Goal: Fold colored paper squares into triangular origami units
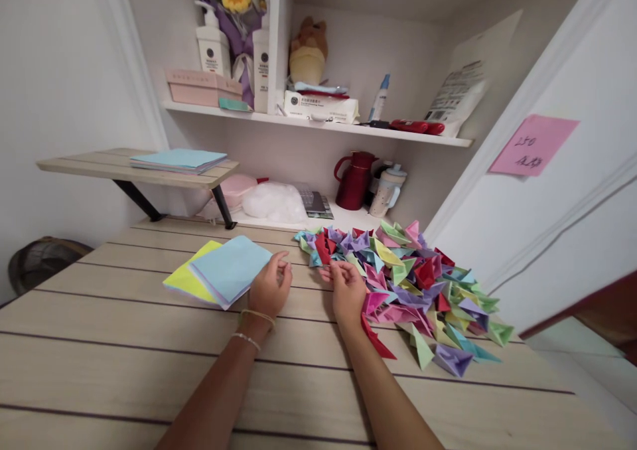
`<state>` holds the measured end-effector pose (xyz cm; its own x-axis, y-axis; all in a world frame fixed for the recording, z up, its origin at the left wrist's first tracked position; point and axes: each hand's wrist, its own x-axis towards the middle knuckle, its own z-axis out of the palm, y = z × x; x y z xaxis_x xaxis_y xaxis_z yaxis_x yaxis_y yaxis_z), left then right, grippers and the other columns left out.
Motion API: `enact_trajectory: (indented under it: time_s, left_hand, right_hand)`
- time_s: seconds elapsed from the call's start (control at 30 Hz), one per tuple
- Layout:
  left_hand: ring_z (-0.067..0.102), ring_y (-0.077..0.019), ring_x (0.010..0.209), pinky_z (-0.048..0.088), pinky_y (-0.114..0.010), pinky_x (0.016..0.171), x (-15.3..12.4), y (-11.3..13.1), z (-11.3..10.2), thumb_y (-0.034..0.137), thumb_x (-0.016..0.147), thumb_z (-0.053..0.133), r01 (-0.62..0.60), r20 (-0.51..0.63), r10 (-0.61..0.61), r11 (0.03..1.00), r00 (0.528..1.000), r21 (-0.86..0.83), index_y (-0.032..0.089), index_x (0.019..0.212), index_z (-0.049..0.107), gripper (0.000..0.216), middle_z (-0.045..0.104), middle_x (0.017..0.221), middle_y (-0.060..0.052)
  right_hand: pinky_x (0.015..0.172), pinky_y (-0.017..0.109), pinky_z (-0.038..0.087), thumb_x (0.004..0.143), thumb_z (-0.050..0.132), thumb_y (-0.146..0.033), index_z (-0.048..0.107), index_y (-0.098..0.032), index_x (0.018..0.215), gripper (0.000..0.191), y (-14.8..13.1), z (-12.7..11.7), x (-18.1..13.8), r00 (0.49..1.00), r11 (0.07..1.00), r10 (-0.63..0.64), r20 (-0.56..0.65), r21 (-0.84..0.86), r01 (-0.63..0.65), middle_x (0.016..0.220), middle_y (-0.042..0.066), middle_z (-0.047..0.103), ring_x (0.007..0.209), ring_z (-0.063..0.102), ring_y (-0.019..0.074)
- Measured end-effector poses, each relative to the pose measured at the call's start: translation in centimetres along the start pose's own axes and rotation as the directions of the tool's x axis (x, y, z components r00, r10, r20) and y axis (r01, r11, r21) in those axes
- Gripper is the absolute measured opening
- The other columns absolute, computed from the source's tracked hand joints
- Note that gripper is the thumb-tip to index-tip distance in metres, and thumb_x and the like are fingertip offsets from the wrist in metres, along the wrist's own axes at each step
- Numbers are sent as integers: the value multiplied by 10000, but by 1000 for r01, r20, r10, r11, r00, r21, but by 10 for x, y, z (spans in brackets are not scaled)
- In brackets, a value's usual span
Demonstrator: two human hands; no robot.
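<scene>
My left hand (271, 284) is just right of a stack of light blue paper sheets (231, 267). Its fingers are loosely curled and apart, with nothing visible in them. Yellow sheets (192, 274) stick out from under the blue ones. At the left edge of a pile of folded paper boats (398, 274), my right hand (348, 292) pinches at the lower end of a red paper boat (325, 245). Another red folded piece (377, 338) lies beside the right wrist. The boats are red, pink, purple, green, yellow and blue, heaped over one another.
A small raised shelf (89, 163) on black legs carries more coloured paper (179, 160). Along the back stand a red jug (354, 181), a pale cup (388, 191) and a white plastic bag (275, 202). A pink note (535, 145) is stuck on the right wall.
</scene>
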<state>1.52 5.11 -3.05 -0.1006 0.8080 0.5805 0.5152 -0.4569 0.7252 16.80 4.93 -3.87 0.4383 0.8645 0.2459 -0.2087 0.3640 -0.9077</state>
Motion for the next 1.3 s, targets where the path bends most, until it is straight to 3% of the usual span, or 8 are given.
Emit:
enact_trajectory:
  time_s: [0.07,0.13,0.3,0.4,0.53,0.73,0.97,1.3]
  left_hand:
    - [592,-247,943,455,-402,856,0,2,-4,230,803,490,-139,-55,162,944,985,300,148,1094,578,315,657,928,-117]
    - [477,-311,1147,376,-459,951,-1,1,-6,201,787,501,-133,-80,202,844,976,520,114,1154,552,381,597,1130,-174]
    - [419,-350,1221,323,-503,974,-4,-9,-4,126,824,398,42,-16,-47,627,999,778,21,1168,536,386,520,1230,-273]
    - [473,-298,1183,358,-421,957,-2,-11,-6,52,826,333,-30,113,-101,599,988,800,35,1146,553,389,581,1164,-233]
    - [569,-270,1037,419,-367,849,2,-8,-9,142,882,305,6,96,-137,597,986,802,57,1102,568,353,640,1008,-198]
    - [573,-270,1005,425,-345,793,2,-2,-10,271,877,406,-6,131,-163,605,978,796,95,1058,576,305,631,1007,-184]
    - [630,-225,828,436,-299,673,2,0,-13,212,902,331,61,153,-276,635,949,770,175,1048,605,313,673,872,-114]
    - [602,-217,837,433,-300,760,2,-12,-13,189,866,394,-133,68,118,739,991,661,165,940,660,278,685,838,-84]
  right_hand:
    - [633,324,548,720,638,-411,547,-151,840,300,-2,0,0,996,999,-47,-76,-9,47,713,47,661,679,674,202]
    - [670,333,549,744,616,-409,525,-156,895,308,-3,0,0,979,994,-107,-171,-18,106,782,67,667,728,676,202]
    - [773,352,535,831,494,-370,446,-162,1102,345,-5,-1,2,944,982,-189,-269,-38,185,1092,153,599,905,649,199]
    - [809,350,515,847,464,-320,347,-182,1239,432,-7,0,1,936,973,-231,-265,-70,220,1193,168,540,962,628,190]
    - [730,315,522,844,466,-287,301,-186,1283,481,-9,4,-4,934,956,-290,-207,-98,276,1037,121,613,828,651,162]
    - [510,240,452,825,476,-301,554,-142,1055,290,-1,2,-13,944,893,-328,44,-310,325,590,-5,593,492,558,126]
    - [476,218,377,804,470,-285,637,-141,919,249,0,0,-15,927,812,-349,138,-450,373,513,-32,530,443,470,105]
    - [461,216,364,780,487,-277,643,-149,892,231,-6,0,-15,951,856,-268,152,-416,307,495,-36,518,434,445,109]
